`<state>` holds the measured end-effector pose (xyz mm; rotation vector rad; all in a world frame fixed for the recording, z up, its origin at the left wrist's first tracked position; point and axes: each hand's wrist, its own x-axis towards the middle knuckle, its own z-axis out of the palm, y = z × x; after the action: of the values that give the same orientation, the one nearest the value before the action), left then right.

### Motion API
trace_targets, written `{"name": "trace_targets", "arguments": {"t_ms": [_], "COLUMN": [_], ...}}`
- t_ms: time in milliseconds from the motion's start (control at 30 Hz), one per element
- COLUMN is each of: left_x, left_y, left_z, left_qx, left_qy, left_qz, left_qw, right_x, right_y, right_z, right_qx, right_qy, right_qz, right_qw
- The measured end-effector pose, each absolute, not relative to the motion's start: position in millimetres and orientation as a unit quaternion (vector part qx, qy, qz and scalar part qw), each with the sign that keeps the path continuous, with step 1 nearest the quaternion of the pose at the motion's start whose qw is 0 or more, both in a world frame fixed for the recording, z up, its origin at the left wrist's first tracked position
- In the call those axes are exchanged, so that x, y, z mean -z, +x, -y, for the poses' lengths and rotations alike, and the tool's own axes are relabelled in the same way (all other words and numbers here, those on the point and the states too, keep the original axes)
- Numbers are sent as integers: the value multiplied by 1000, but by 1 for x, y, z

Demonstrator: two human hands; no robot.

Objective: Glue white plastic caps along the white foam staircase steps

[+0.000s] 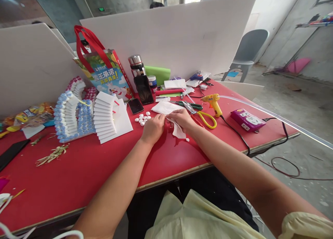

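Note:
My right hand (183, 119) is closed on a piece of white tissue (179, 131), which hangs below the fingers. Fingertips of my left hand (153, 130) pinch at the tissue's upper left edge, touching the right fingertips; the exact grip is partly hidden. Just behind the hands lies a folded stack of white tissue (163, 107). Several small white balls (142, 120) are grouped left of my left hand. One small white scrap (187, 140) rests under the hanging tissue.
To the right lie scissors with yellow handles (208, 120), a yellow glue gun (213, 104) and a purple pack (247, 120). White fan-shaped pieces (105, 119), a blue-edged one (75, 117), a phone (135, 106), a flask (136, 65) and a bag (109, 72) stand left.

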<state>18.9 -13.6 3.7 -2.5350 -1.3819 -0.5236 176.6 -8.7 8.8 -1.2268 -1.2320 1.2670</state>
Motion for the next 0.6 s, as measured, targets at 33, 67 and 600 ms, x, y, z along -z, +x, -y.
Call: {"name": "trace_targets", "arguments": {"t_ms": [33, 67, 600], "left_x": [-3, -2, 5], "left_y": [19, 19, 14], "left_z": [13, 13, 6], "left_qx": [173, 171, 196], "left_qy": [-861, -863, -867], "left_qz": [466, 464, 448], "left_qw": [105, 105, 97], "right_x": [-9, -10, -3], "right_y": [176, 176, 177], "right_z": [9, 10, 6], "right_qx": [-529, -537, -561], "right_qy": [-501, -499, -481], "right_qz": [491, 481, 458], "right_qw": [478, 481, 494]}}
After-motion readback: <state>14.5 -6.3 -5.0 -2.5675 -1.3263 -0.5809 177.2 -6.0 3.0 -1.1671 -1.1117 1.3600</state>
